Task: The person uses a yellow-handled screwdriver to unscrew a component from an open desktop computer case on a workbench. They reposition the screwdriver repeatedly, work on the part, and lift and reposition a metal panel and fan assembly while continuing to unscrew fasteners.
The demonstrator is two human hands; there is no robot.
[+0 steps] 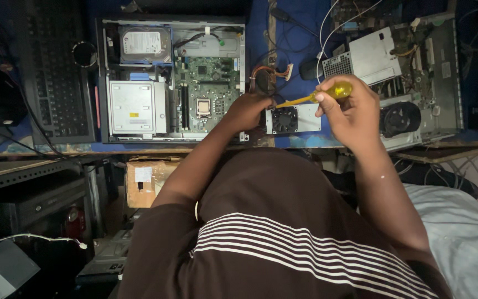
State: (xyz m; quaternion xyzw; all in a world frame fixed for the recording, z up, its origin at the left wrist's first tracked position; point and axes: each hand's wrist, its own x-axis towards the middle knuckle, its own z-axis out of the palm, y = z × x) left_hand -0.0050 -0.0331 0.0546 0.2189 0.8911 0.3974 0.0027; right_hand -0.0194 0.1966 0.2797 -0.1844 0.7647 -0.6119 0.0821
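My right hand [349, 108] is curled tight around the yellow handle of a screwdriver [319, 95], fingers folded over the grip and thumb pressed along it, so that the shaft slants down and to my left toward a small cooler [290, 119] — a flat metal block with a black fan set in it, lying on the blue desk [300, 33] just beside the open computer case [172, 80]. The tip of the screwdriver meets my left hand [248, 109], which is bunched up at the cooler's near corner and against the edge of the case; I cannot tell exactly what its fingers pinch, because the knuckles hide them, though a round dark part with orange and red wires [266, 77] sits right above it. Inside the case I see the green motherboard [208, 88] with its square processor socket bare, a silver optical drive [134, 108] to the left of it and a hard disk [145, 44] in the top corner. A black keyboard [56, 83] lies further left. To my right, a second opened machine [410, 72] rests with its grey power supply and a large black fan showing — well apart from the cooler.
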